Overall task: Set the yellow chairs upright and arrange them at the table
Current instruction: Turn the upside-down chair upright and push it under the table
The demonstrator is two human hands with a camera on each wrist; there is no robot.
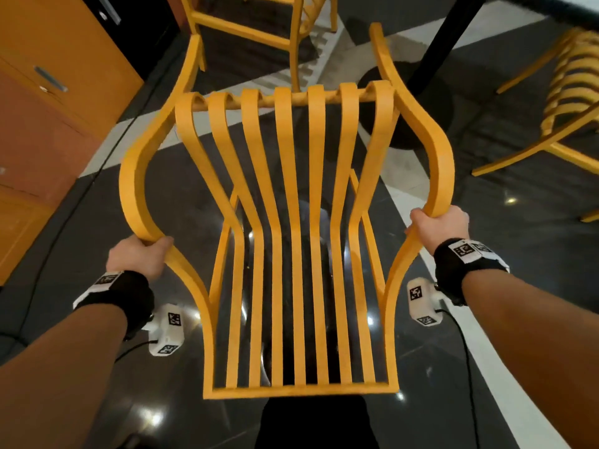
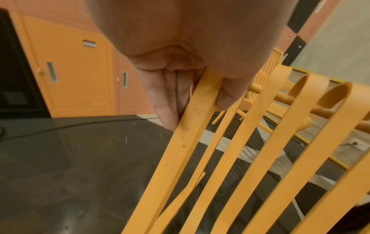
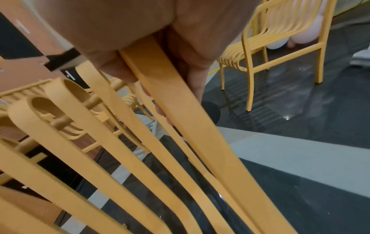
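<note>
- Orange cabinets [image 1: 48, 102] fill the upper left of the head view, and we see slim metal handles [image 1: 50, 78] on the fronts.
- Glossy dark floor [image 1: 136, 400] with pale stripes [image 1: 453, 222] runs across all views, catching light spots.
- In the left wrist view we see the cabinet doors [image 2: 74, 76] upright at left, with a dark panel [image 2: 14, 71] at the far left edge.
- White round shapes [image 3: 304, 34] sit upper right in the right wrist view; we can't identify them.

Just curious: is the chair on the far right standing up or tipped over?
Tipped over. The chair lies on its side, legs pointing sideways across the floor.
</note>
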